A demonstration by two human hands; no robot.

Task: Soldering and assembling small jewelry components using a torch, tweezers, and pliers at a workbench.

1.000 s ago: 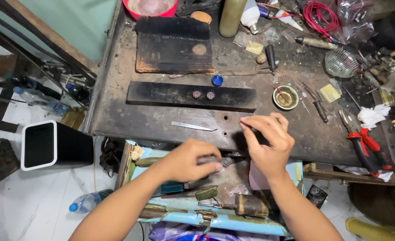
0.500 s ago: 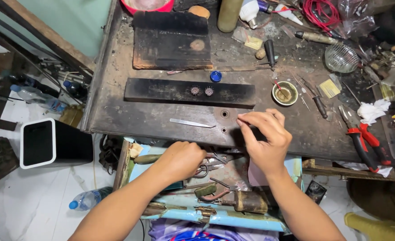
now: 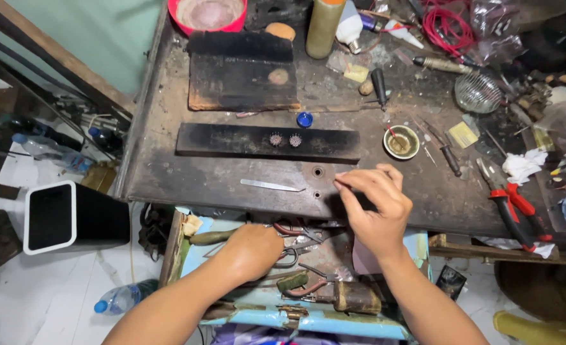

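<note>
Beyond my hands I see a long black block (image 3: 232, 140) with a blue cap (image 3: 305, 119) just behind it, and farther back a red bowl (image 3: 209, 15). To the right lie red-handled pliers (image 3: 512, 203) and a small round dish (image 3: 401, 142). Far left, a black bin (image 3: 72, 217) stands on the floor.

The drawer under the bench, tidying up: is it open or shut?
Open: the drawer is pulled out, tools exposed, left hand reaching inside.
</note>
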